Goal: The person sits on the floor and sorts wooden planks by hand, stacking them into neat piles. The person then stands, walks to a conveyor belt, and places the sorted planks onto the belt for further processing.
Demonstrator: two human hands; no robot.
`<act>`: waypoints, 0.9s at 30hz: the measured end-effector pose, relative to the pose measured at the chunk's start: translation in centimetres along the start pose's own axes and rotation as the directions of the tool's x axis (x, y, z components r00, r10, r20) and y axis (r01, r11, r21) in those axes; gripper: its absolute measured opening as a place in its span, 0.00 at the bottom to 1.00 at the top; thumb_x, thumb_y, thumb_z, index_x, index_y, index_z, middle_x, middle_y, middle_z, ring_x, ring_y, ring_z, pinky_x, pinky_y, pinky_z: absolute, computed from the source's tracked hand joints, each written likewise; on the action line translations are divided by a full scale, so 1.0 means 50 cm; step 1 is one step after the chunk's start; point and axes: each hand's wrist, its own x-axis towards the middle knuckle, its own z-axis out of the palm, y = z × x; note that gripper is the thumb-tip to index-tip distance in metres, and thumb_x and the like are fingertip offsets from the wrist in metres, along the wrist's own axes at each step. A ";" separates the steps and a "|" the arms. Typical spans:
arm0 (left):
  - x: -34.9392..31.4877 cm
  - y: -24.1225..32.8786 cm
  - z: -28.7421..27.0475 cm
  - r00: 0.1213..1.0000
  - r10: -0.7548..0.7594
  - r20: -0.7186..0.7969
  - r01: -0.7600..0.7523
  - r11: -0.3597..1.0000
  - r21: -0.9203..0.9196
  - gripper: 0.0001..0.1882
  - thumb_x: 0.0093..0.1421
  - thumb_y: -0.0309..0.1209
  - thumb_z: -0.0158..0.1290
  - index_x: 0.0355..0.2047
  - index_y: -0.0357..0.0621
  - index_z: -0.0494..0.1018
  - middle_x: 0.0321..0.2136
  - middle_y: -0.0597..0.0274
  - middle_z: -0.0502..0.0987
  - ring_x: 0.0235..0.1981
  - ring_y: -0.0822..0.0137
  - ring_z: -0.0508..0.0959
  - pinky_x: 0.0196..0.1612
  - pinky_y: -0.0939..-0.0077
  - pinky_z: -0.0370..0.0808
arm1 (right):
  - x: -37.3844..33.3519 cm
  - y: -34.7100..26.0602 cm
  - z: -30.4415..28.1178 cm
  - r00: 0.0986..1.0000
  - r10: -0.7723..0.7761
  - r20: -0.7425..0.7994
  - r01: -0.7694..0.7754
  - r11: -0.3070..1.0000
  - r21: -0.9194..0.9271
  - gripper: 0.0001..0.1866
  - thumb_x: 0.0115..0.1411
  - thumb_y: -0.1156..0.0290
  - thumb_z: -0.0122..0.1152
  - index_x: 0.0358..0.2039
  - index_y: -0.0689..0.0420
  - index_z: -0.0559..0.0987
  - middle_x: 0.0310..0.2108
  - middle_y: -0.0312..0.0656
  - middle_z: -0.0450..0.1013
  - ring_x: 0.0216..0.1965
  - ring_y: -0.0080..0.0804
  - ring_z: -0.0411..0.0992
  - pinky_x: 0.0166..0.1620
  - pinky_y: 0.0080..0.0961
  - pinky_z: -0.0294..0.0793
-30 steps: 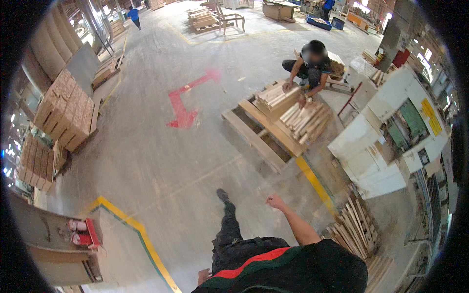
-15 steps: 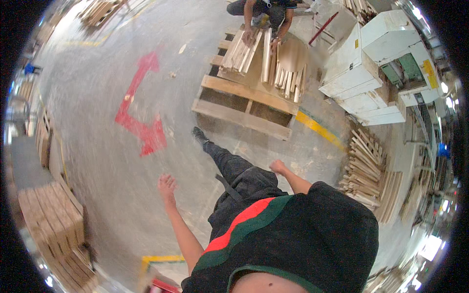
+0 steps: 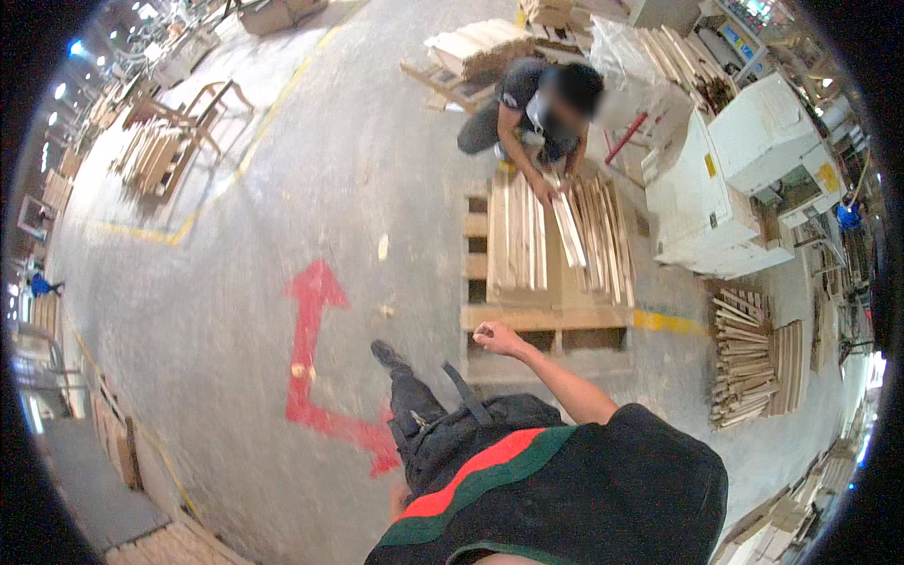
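Note:
My right hand (image 3: pixel 496 337) hangs in front of me with its fingers curled in, and no object shows in it. In the picture it overlaps the near edge of a wooden pallet (image 3: pixel 513 317), without visible contact. Only a small part of my left arm or hand (image 3: pixel 399 499) shows beside my shirt; the fingers are hidden. On the pallet lie light wooden strips (image 3: pixel 518 231) in two groups. A crouching person at its far side grips one wooden strip (image 3: pixel 571 231) between the groups.
White machines (image 3: pixel 706 207) stand right of the pallet. Stacked wood strips (image 3: pixel 739 358) lie on the floor further right. A red arrow (image 3: pixel 306 348) and yellow lines mark the floor. More wood (image 3: pixel 151 160) is piled at the far left, near a wooden frame (image 3: pixel 212 113).
The view has swung, and more of the far floor and the crouching person shows. My right hand now overlaps the pallet's edge. My left hand has dropped back beside my body, mostly out of sight.

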 end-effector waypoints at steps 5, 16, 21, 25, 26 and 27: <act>0.232 0.423 -0.105 0.985 -0.162 0.060 0.161 0.987 0.015 0.15 0.56 0.36 0.51 0.39 0.39 0.72 0.32 0.57 0.75 0.30 0.64 0.74 0.30 0.68 0.73 | 0.348 -0.088 -0.006 0.979 0.019 -0.202 -0.010 0.999 0.045 0.15 0.57 0.62 0.57 0.35 0.61 0.76 0.29 0.42 0.75 0.29 0.28 0.72 0.35 0.28 0.72; 0.592 1.947 0.099 0.791 0.598 0.130 -0.587 0.683 0.435 0.17 0.60 0.36 0.47 0.47 0.41 0.68 0.31 0.60 0.78 0.26 0.71 0.76 0.24 0.79 0.70 | 0.583 -0.067 0.011 0.678 0.729 -0.097 -0.669 0.666 0.329 0.15 0.51 0.59 0.59 0.23 0.60 0.77 0.17 0.42 0.73 0.17 0.34 0.72 0.21 0.33 0.71; 0.604 2.338 0.398 0.690 0.673 0.268 -0.715 0.574 0.400 0.17 0.61 0.36 0.46 0.47 0.40 0.67 0.31 0.59 0.78 0.26 0.70 0.76 0.26 0.77 0.70 | 0.856 -0.076 -0.047 0.508 0.845 0.167 -0.820 0.415 0.394 0.16 0.53 0.56 0.58 0.31 0.58 0.79 0.25 0.48 0.74 0.26 0.40 0.74 0.31 0.42 0.73; 0.683 2.404 0.531 0.907 0.327 0.264 -0.415 0.801 0.432 0.18 0.62 0.36 0.45 0.50 0.40 0.65 0.31 0.57 0.78 0.30 0.63 0.78 0.27 0.69 0.74 | 1.277 -0.097 -0.302 0.866 0.485 -0.119 -0.495 0.866 -0.070 0.18 0.53 0.56 0.55 0.29 0.61 0.78 0.28 0.50 0.74 0.31 0.45 0.73 0.39 0.40 0.71; 0.709 2.403 0.591 0.907 0.276 0.318 -0.396 0.815 0.424 0.21 0.61 0.37 0.46 0.52 0.43 0.64 0.31 0.57 0.78 0.31 0.59 0.78 0.30 0.63 0.74 | 1.381 -0.184 -0.409 0.892 0.396 -0.220 -0.423 0.901 -0.095 0.19 0.53 0.56 0.54 0.28 0.62 0.77 0.28 0.51 0.74 0.32 0.46 0.73 0.41 0.38 0.70; 0.729 2.440 0.606 0.940 0.139 0.312 -0.305 0.756 0.580 0.22 0.60 0.39 0.47 0.53 0.45 0.64 0.33 0.57 0.77 0.31 0.58 0.78 0.31 0.60 0.74 | 1.431 -0.297 -0.484 0.796 0.475 -0.375 -0.359 0.870 0.339 0.18 0.53 0.57 0.55 0.29 0.62 0.76 0.28 0.53 0.73 0.32 0.44 0.72 0.38 0.38 0.70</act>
